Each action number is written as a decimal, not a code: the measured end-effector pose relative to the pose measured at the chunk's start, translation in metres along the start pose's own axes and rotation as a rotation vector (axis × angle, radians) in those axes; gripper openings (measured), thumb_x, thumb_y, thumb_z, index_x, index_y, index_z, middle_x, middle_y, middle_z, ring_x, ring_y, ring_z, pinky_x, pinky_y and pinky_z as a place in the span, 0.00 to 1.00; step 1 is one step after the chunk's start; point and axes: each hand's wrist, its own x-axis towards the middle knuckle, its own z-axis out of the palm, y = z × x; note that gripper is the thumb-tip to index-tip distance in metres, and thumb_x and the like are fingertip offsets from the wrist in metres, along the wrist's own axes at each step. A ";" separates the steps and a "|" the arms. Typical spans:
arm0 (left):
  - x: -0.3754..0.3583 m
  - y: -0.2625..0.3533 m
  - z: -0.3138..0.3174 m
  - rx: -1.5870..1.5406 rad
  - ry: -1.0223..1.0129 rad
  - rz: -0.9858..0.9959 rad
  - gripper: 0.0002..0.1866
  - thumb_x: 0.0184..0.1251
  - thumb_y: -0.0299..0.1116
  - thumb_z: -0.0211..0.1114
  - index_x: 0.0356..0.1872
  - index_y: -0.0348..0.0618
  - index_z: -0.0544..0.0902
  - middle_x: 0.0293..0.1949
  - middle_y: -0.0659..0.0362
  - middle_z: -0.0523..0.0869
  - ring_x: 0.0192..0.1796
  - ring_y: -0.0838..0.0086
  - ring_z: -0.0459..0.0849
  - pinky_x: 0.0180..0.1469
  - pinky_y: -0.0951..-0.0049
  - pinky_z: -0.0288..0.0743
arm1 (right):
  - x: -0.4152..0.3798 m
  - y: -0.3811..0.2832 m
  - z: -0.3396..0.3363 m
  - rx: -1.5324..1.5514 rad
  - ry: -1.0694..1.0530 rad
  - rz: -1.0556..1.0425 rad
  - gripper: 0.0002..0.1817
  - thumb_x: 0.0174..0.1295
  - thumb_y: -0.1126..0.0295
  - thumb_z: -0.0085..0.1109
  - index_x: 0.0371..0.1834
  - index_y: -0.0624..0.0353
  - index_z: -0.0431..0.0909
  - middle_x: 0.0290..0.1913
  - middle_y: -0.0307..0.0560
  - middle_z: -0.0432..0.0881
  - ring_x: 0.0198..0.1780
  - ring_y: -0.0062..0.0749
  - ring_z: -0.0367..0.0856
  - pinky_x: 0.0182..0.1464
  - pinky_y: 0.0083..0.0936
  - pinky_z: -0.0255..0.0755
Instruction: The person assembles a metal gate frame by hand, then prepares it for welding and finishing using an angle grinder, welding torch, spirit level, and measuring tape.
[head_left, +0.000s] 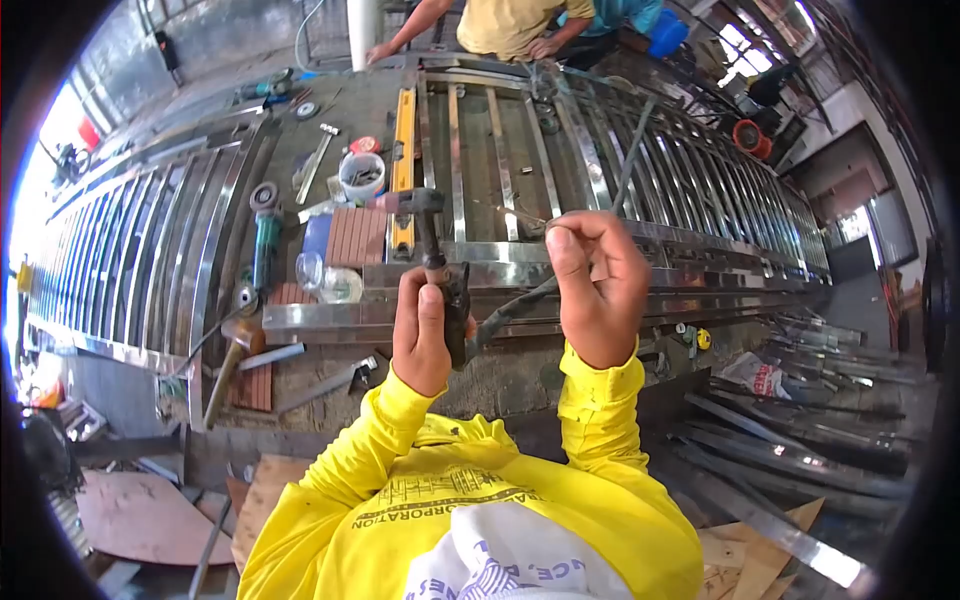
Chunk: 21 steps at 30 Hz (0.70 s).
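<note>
1. Gripping the welding torch (440,265) by its handle, the left hand (425,335) holds it upright, head just above the fist.
2. The right hand (597,285) pinches a thin filler rod (510,215), fingers closed on it.
3. The rod runs leftward from the right hand toward the torch head, ending near it above the steel gate frame (520,140).

Dark welding torch (445,270) upright, thin wire (515,215) level

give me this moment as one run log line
left hand: grips hammer handle, head up | right hand: pinches thin rod | below: steel gate frame | co-worker at far side
</note>
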 end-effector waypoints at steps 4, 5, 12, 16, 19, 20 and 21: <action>-0.001 -0.002 0.007 0.012 0.018 0.020 0.17 0.81 0.46 0.43 0.54 0.42 0.67 0.32 0.59 0.77 0.28 0.76 0.79 0.32 0.77 0.75 | 0.007 0.005 -0.003 -0.065 -0.072 -0.127 0.03 0.63 0.72 0.60 0.34 0.60 0.78 0.32 0.40 0.81 0.31 0.25 0.75 0.36 0.23 0.68; 0.000 -0.002 0.007 0.013 0.014 0.025 0.17 0.81 0.46 0.43 0.54 0.42 0.67 0.32 0.59 0.77 0.28 0.76 0.79 0.32 0.77 0.75 | 0.009 0.007 -0.002 -0.088 -0.076 -0.139 0.03 0.63 0.72 0.60 0.34 0.60 0.78 0.32 0.40 0.81 0.31 0.26 0.75 0.36 0.23 0.68; 0.000 -0.005 0.015 0.064 -0.010 0.032 0.17 0.80 0.45 0.44 0.54 0.42 0.68 0.34 0.61 0.77 0.29 0.79 0.77 0.32 0.79 0.72 | 0.016 0.017 0.004 -0.124 -0.093 -0.138 0.03 0.62 0.72 0.61 0.34 0.59 0.79 0.31 0.41 0.81 0.31 0.27 0.77 0.33 0.23 0.66; -0.001 -0.005 0.020 0.087 -0.071 0.007 0.17 0.80 0.45 0.44 0.53 0.41 0.69 0.34 0.60 0.77 0.30 0.79 0.78 0.34 0.79 0.72 | 0.019 0.020 0.007 -0.072 -0.120 -0.075 0.05 0.62 0.70 0.61 0.33 0.60 0.79 0.31 0.41 0.81 0.30 0.26 0.75 0.33 0.22 0.66; -0.003 -0.003 0.027 0.086 -0.088 -0.003 0.18 0.80 0.45 0.45 0.54 0.41 0.69 0.36 0.60 0.77 0.31 0.80 0.77 0.34 0.79 0.73 | 0.018 0.019 0.009 -0.068 -0.127 -0.073 0.06 0.64 0.72 0.62 0.36 0.64 0.80 0.31 0.37 0.79 0.31 0.16 0.71 0.37 0.16 0.66; -0.004 -0.004 0.027 0.057 -0.095 -0.015 0.18 0.80 0.45 0.46 0.55 0.40 0.69 0.37 0.60 0.77 0.31 0.80 0.77 0.35 0.79 0.73 | 0.018 0.019 0.008 -0.073 -0.122 -0.055 0.06 0.64 0.72 0.62 0.36 0.64 0.80 0.31 0.37 0.79 0.31 0.16 0.71 0.36 0.16 0.67; -0.004 -0.006 0.027 0.067 -0.101 -0.012 0.18 0.80 0.45 0.46 0.55 0.40 0.69 0.38 0.60 0.77 0.31 0.80 0.77 0.35 0.79 0.73 | 0.017 0.020 0.008 -0.077 -0.117 -0.037 0.06 0.64 0.72 0.62 0.36 0.65 0.81 0.31 0.37 0.80 0.31 0.16 0.72 0.36 0.16 0.67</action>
